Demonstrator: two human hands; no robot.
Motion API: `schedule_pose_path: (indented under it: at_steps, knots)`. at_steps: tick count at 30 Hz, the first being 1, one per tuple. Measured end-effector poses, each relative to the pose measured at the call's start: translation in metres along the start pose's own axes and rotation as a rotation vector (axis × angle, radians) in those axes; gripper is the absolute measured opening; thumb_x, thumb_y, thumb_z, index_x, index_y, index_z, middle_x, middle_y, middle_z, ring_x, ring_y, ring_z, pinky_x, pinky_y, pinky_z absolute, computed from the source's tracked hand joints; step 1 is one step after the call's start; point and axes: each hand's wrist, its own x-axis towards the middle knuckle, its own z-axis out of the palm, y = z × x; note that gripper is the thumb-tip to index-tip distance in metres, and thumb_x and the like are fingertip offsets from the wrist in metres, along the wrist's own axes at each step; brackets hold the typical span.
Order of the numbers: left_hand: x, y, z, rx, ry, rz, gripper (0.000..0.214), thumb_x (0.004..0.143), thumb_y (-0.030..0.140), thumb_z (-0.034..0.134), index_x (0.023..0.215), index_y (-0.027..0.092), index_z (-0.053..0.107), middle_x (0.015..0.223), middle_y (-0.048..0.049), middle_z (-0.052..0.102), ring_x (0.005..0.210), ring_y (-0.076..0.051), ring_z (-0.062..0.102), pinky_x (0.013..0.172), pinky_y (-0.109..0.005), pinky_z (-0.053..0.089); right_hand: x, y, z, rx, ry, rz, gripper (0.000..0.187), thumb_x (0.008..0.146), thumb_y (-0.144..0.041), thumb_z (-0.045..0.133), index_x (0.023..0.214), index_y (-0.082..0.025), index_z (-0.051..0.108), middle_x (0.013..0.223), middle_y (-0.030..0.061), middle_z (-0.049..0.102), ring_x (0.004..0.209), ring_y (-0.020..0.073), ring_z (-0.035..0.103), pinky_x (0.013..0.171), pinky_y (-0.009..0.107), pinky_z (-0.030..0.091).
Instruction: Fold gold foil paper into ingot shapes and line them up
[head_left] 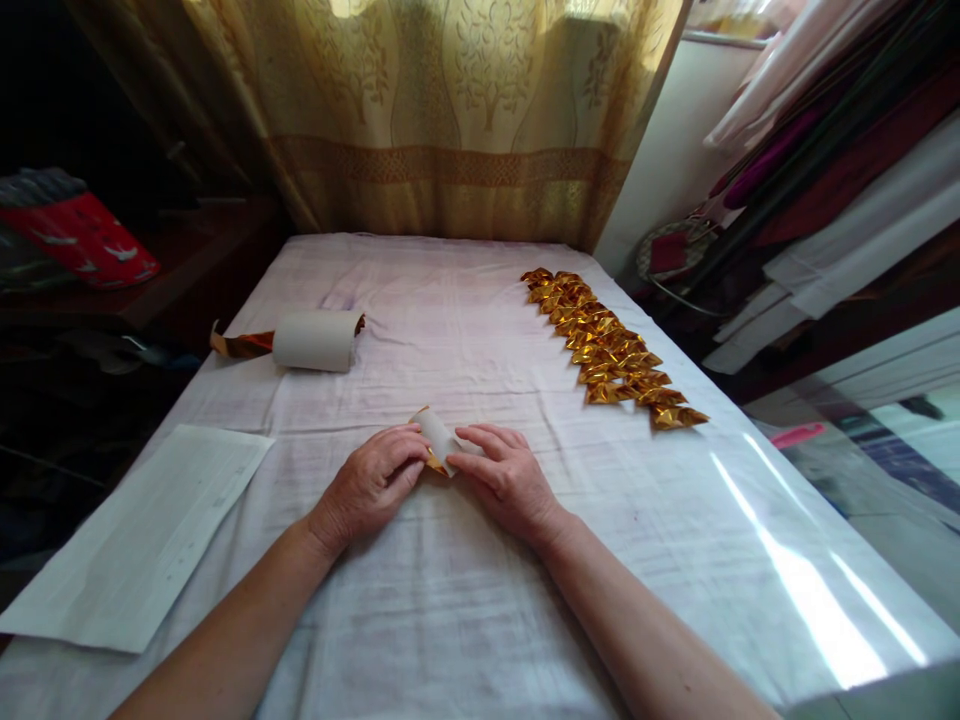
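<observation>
On the cloth-covered table, a small piece of foil paper, pale on its upper face with gold edges, lies partly folded between my hands. My left hand has its fingers bent and closed on the paper's left side. From the right, my right hand grips the other edge with thumb and fingertips, which hide part of it. Folded gold foil pieces stand in overlapping rows to the right, beyond my right hand. A roll-like bundle of pale-backed gold foil rests at the far left.
A pale printed sheet lies flat on the table's left side. Left of the table is a red container with white bird shapes. A patterned gold curtain hangs behind. Clothes hang along the right.
</observation>
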Motion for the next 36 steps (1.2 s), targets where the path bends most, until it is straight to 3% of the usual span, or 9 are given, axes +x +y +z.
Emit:
schedule_pose_path:
  at_steps: [7,13,18,22,36]
  knots:
    - [0.001,-0.005,-0.002,0.054,-0.095,0.030,0.010,0.091,0.019,0.056,0.090,0.020,0.066,0.104,-0.0058,0.072,0.113,-0.020,0.063,0.104,-0.040,0.050,0.006,-0.009,-0.004,-0.047,-0.036,-0.151,0.016,0.096,-0.019,0.056,0.094,-0.024,0.071,0.121,0.0046,0.070,0.114,0.0214,0.059,0.094,0.037,0.044]
    - [-0.001,-0.005,0.001,0.089,-0.134,0.016,0.010,0.091,0.022,0.058,0.085,0.021,0.065,0.113,-0.0068,0.069,0.117,-0.022,0.059,0.105,-0.042,0.049,0.008,-0.014,-0.002,0.042,-0.095,-0.166,0.016,0.098,-0.020,0.054,0.094,-0.023,0.069,0.104,0.0029,0.075,0.099,0.0173,0.064,0.090,0.034,0.043]
    - [-0.003,0.000,0.004,0.056,-0.125,-0.005,0.009,0.094,0.019,0.054,0.093,0.020,0.063,0.109,-0.0067,0.068,0.106,-0.019,0.063,0.094,-0.034,0.053,0.008,-0.008,0.000,0.168,-0.099,-0.042,0.012,0.096,-0.025,0.057,0.100,-0.022,0.068,0.098,0.0044,0.075,0.097,0.0174,0.065,0.088,0.033,0.043]
    - [-0.003,0.003,0.003,0.058,-0.156,-0.043,0.008,0.093,0.018,0.054,0.090,0.021,0.061,0.099,-0.0051,0.068,0.097,-0.019,0.064,0.089,-0.034,0.054,0.013,-0.004,0.002,0.239,-0.152,0.024,0.008,0.093,-0.023,0.062,0.092,-0.024,0.070,0.099,0.0022,0.074,0.095,0.0166,0.064,0.088,0.033,0.043]
    - [-0.004,0.004,0.004,0.019,-0.166,-0.072,0.006,0.091,0.017,0.058,0.086,0.021,0.059,0.101,-0.0040,0.066,0.103,-0.018,0.060,0.094,-0.034,0.050,0.027,-0.006,0.012,0.218,-0.158,0.151,0.003,0.084,-0.025,0.074,0.085,-0.023,0.072,0.094,0.0016,0.072,0.091,0.0180,0.062,0.084,0.035,0.040]
